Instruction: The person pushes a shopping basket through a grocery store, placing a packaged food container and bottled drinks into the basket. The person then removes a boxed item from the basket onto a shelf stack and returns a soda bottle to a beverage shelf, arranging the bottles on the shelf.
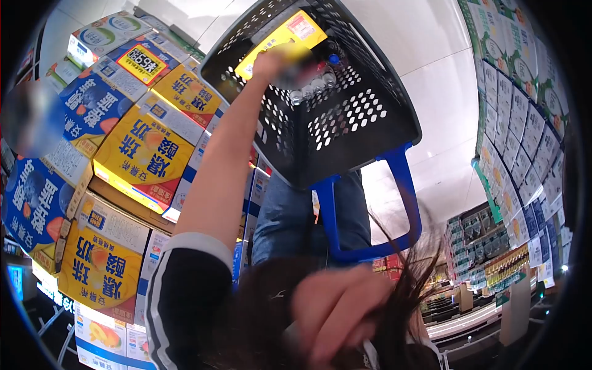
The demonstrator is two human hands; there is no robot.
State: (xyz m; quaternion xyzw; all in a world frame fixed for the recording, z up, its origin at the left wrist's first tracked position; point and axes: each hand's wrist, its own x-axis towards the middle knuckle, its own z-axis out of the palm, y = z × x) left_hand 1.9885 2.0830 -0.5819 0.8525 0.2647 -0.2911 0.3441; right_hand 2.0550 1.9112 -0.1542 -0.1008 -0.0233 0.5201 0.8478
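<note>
My left hand [269, 64] reaches down into a black shopping basket [283, 154], my bare forearm crossing its rim. It lies over a yellow carton [306, 28] with a red-and-white label. A blur covers the fingers, so I cannot tell their grip. Several clear bottles [317, 83] lie beside the carton, one with a blue cap [333, 59]. Near the lower edge of the view, very close, is my right hand [342, 302]. Its fingers are curled beside long dark hair; whatever they hold is hidden. The basket's blue handle [404, 185] hangs just above this hand.
Stacked yellow yogurt cartons [142, 148] and blue ones [92, 102] stand close on the left, with a yellow price tag [140, 63]. White-and-green cartons [518, 117] line the right side. Pale floor tiles [431, 80] run between. Jeans-clad legs [280, 216] stand by the basket.
</note>
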